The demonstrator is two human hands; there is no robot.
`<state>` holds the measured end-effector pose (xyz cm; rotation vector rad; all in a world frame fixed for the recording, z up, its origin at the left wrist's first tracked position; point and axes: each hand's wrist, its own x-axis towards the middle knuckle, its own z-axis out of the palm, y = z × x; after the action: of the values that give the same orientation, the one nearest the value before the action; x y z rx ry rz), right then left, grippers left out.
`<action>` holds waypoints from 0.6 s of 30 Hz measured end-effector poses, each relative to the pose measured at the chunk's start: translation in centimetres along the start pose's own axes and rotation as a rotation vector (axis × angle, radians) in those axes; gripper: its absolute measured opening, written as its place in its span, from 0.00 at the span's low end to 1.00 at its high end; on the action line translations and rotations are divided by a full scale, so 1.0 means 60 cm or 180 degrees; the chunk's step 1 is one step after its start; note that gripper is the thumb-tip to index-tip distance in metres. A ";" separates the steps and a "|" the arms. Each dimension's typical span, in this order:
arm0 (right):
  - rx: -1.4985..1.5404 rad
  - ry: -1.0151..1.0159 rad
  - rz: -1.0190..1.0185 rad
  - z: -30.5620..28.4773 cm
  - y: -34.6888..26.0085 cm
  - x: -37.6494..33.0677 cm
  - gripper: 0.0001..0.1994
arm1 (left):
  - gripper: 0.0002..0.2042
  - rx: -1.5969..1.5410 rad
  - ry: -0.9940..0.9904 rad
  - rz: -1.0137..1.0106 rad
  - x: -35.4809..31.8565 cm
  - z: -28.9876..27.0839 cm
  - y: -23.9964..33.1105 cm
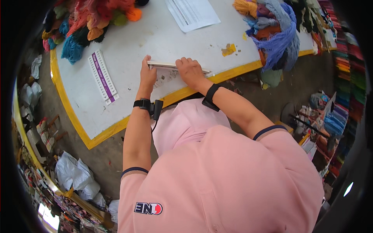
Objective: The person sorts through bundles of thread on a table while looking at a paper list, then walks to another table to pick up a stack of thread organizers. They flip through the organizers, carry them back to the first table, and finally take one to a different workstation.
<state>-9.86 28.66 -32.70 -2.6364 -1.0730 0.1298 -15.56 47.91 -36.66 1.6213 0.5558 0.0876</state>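
Thin white card strip (176, 66), flat on table, apparently.

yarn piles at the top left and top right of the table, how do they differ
The left yarn pile is mostly warm: red, orange and pink, with teal skeins at its near edge. The right yarn pile is mostly cool: blue and grey-blue, with some mustard and rust. The left one sits at the table's far left corner; the right one hangs over the yellow edge, nearer the right hand. Both are loose heaps of mixed skeins.
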 end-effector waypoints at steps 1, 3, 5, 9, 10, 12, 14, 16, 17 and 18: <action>0.0325 -0.0203 0.0205 -0.001 0.007 0.006 0.08 | 0.32 -0.0493 0.0197 -0.0217 -0.008 0.001 0.008; 0.1148 -0.0371 0.0578 -0.013 0.019 0.023 0.08 | 0.26 -0.0463 0.0825 -0.0093 -0.023 -0.013 0.028; 0.1928 -0.0558 0.1060 -0.024 0.041 0.025 0.09 | 0.19 -0.0558 0.0117 -0.1423 -0.049 -0.011 0.074; 0.5242 -0.1105 0.1446 -0.059 0.017 0.033 0.14 | 0.15 -0.1343 -0.0392 -0.1615 -0.108 0.008 0.108; 0.5481 -0.1325 0.1628 -0.059 0.016 0.032 0.14 | 0.14 -0.1316 -0.0237 -0.1451 -0.114 0.010 0.111; 0.5640 -0.1658 0.1868 -0.057 0.016 0.031 0.14 | 0.12 -0.1462 0.0022 -0.1328 -0.127 0.016 0.116; 0.5681 -0.1751 0.1870 -0.058 0.026 0.027 0.15 | 0.12 -0.1430 0.0125 -0.1424 -0.133 0.029 0.137; 0.5722 -0.1852 0.1851 -0.060 0.034 0.025 0.15 | 0.12 -0.1397 0.0242 -0.1508 -0.140 0.032 0.140; 0.5637 -0.1978 0.1811 -0.061 0.034 0.025 0.15 | 0.12 -0.1433 0.0148 -0.1552 -0.144 0.029 0.135; 0.5549 -0.2098 0.1769 -0.063 0.035 0.025 0.15 | 0.12 -0.1471 0.0051 -0.1594 -0.149 0.026 0.131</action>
<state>-6.64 27.41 -29.69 -1.0999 -0.0024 1.3477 -20.44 42.70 -27.00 1.0028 0.8685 -0.1359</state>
